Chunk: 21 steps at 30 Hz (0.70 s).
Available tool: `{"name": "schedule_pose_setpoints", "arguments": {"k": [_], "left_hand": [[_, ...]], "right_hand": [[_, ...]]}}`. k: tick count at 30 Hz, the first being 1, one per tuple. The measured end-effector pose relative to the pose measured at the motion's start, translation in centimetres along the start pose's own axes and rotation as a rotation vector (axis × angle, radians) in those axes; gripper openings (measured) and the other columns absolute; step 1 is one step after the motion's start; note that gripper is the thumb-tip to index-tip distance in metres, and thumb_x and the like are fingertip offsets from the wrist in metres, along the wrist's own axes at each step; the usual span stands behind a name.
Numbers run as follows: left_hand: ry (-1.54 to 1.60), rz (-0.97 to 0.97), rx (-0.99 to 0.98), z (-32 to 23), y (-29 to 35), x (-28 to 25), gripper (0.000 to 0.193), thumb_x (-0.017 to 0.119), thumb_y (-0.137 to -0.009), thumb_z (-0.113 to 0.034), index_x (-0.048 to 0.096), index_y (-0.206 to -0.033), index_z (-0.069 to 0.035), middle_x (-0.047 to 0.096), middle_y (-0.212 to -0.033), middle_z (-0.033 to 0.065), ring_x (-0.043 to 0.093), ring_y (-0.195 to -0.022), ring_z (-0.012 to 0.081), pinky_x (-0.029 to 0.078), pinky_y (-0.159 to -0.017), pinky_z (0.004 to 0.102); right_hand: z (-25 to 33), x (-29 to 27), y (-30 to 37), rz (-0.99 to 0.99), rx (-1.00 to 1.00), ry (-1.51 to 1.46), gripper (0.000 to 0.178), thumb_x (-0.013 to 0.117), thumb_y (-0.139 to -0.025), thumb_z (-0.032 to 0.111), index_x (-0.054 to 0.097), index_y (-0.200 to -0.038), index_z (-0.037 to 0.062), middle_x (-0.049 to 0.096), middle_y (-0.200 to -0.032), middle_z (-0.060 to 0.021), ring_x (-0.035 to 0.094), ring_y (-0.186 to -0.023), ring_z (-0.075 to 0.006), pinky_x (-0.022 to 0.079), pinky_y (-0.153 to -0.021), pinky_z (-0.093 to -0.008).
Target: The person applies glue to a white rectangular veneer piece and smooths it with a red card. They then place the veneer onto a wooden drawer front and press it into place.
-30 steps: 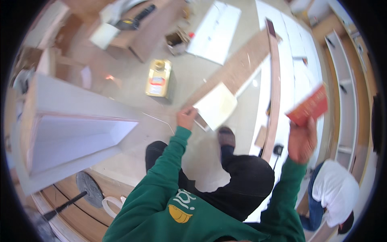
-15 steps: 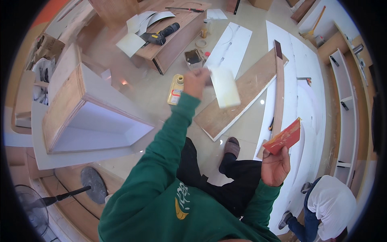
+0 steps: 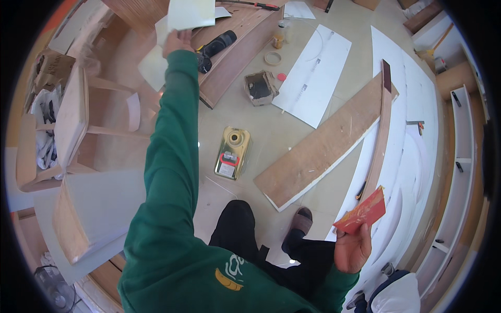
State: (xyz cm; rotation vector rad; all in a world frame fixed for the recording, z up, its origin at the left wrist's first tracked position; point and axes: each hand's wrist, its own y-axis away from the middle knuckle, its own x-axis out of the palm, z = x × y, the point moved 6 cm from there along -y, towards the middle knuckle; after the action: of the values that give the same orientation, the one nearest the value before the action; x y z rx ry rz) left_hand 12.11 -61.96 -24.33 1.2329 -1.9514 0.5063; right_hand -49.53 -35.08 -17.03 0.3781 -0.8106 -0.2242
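Note:
My left hand [image 3: 178, 43] is stretched far forward and left, its fingers closed on the lower edge of a pale cream sheet [image 3: 191, 12]. That sheet is held above a wooden cabinet [image 3: 235, 55] lying on the floor, beside a black and yellow cordless drill [image 3: 215, 48] and other pale sheets [image 3: 152, 68]. At the right, my right hand [image 3: 353, 249] pinches a flat red spreader [image 3: 361, 211] streaked with dried yellowish residue. An uncapped gold metal can [image 3: 233, 152] stands on the floor between my arms.
A long brown board [image 3: 323, 146] lies right of the can, near my foot. Beyond it are a white panel [image 3: 315, 73], a cardboard box [image 3: 260, 87] and a tape roll [image 3: 272, 58]. A white cabinet [image 3: 104, 203] stands left; another person [image 3: 394, 292] crouches at lower right.
My left hand has swung forward and left with the pale sheet, from near the can to over the cabinet. My view has shifted. The red spreader stays in my right hand.

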Motion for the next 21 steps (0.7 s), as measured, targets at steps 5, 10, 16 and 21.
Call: {"name": "schedule_pose_setpoints", "arguments": {"k": [5,10,16,21], "left_hand": [[-0.217,-0.181,-0.285,6.5,-1.5,-5.7,0.033,0.051,-0.091,-0.005,0.047,-0.122,0.006,0.059,-0.112,0.0211,0.064,-0.097,0.0331,0.057,-0.083,0.0418],[-0.796,-0.065,-0.416,7.3,0.5,-4.0,0.040,0.055,-0.090,-0.019,0.052,-0.124,0.000,0.063,-0.113,0.0214,0.066,-0.098,0.0321,0.053,-0.090,0.0423],[-2.256,0.379,0.343,2.7,0.2,-1.1,0.063,0.066,-0.080,-0.055,0.068,-0.107,0.002,0.068,-0.107,0.0223,0.064,-0.103,0.0369,0.049,-0.091,0.0431],[-0.340,0.265,-0.354,1.6,7.5,-11.5,0.019,0.060,-0.093,-0.019,0.061,-0.097,0.000,0.067,-0.090,0.0136,0.066,-0.087,0.0248,0.055,-0.078,0.0384]], "right_hand": [[-0.4,0.3,-2.4,-0.081,0.038,0.028,0.046,0.054,-0.096,0.014,0.041,-0.139,0.0034,0.052,-0.133,-0.0132,0.053,-0.119,-0.0262,0.049,-0.094,-0.0421],[-1.6,2.7,-3.6,-0.015,0.102,0.020,0.047,0.054,-0.095,0.013,0.040,-0.140,0.0046,0.053,-0.133,-0.0108,0.054,-0.120,-0.0238,0.048,-0.096,-0.0429],[-2.7,4.0,-2.2,0.113,0.160,0.017,0.048,0.051,-0.096,0.010,0.038,-0.141,0.0058,0.051,-0.137,-0.0093,0.050,-0.126,-0.0235,0.043,-0.103,-0.0447],[-3.6,5.3,1.0,0.236,0.150,0.047,0.039,0.050,-0.095,0.007,0.046,-0.134,0.0027,0.056,-0.130,-0.0111,0.056,-0.118,-0.0254,0.046,-0.100,-0.0434]]}}
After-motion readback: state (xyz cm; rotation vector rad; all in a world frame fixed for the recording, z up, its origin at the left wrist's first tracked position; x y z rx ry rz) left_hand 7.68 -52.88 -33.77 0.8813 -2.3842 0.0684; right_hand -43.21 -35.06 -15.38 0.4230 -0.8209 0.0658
